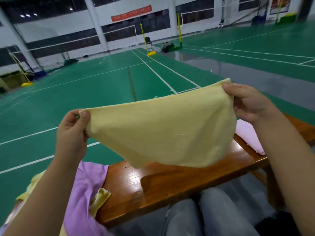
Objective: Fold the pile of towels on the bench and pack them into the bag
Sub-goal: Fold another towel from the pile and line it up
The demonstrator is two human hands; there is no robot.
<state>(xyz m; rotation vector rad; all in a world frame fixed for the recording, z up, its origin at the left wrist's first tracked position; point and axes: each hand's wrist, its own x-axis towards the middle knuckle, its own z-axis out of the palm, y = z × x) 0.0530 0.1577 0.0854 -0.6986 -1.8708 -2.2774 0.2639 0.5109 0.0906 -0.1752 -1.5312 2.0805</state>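
Note:
I hold a pale yellow towel (162, 132) spread in the air above the wooden bench (153, 186). My left hand (72, 132) pinches its left top corner and my right hand (250, 104) pinches its right top corner. The towel sags in a curve between them. On the bench at the lower left lies a pile with a purple towel (87, 189) and a crumpled yellow towel (100, 198). A pink item (250, 135) rests on the bench at the right, partly hidden by my right arm; I cannot tell whether it is a towel or the bag.
My knees in grey jeans (196, 217) are in front of the bench. Beyond it stretches a green badminton court floor (85, 92) with white lines, yellow net posts (144, 38) and a far chair (148, 42).

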